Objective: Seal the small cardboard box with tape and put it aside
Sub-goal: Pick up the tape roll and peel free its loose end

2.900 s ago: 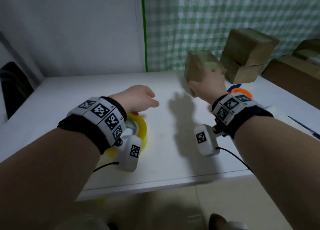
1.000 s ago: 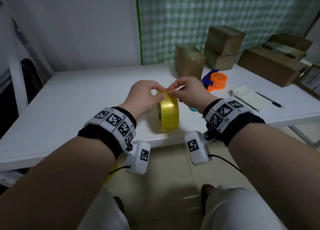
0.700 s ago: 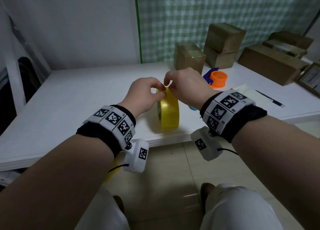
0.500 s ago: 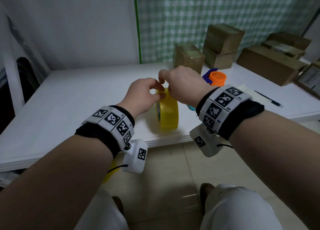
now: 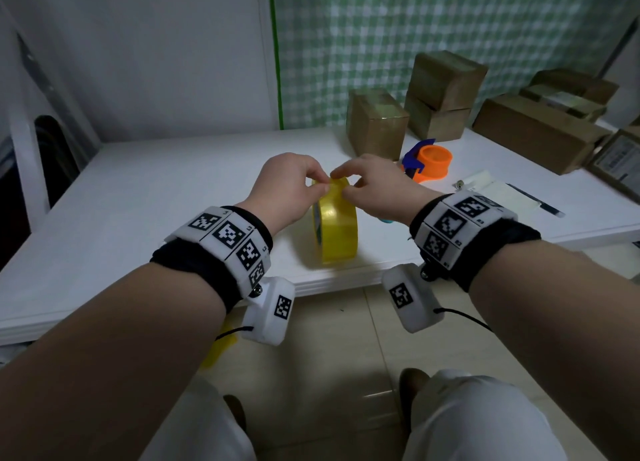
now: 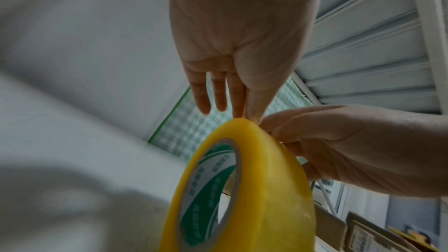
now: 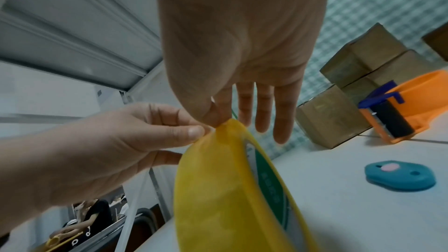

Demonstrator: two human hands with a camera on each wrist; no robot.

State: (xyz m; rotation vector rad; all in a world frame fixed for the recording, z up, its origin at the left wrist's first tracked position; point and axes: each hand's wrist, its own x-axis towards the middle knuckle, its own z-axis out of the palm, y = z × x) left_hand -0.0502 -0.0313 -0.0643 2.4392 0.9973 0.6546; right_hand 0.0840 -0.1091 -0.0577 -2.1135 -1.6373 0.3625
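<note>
A yellow tape roll (image 5: 335,226) stands on its edge near the front edge of the white table (image 5: 156,197). My left hand (image 5: 320,187) pinches the roll's top from the left with thumb and forefinger. From the right, my right hand (image 5: 341,180) pinches a slightly lifted bit of tape at the same spot, shown close in the right wrist view (image 7: 219,119). The other fingers of both hands hang straight. The small cardboard box (image 5: 375,122) stands upright behind the hands, untouched.
Two stacked boxes (image 5: 443,93) and longer cartons (image 5: 533,134) line the back right. An orange tape dispenser (image 5: 429,160) sits right of the small box. A blue cutter (image 7: 400,175) lies beside the roll. Paper and a pen (image 5: 498,193) lie further right.
Earlier my right hand held the small box at the back and the roll lay flat. Within the last second my right hand swung over the roll's top, then came back to its right side.
</note>
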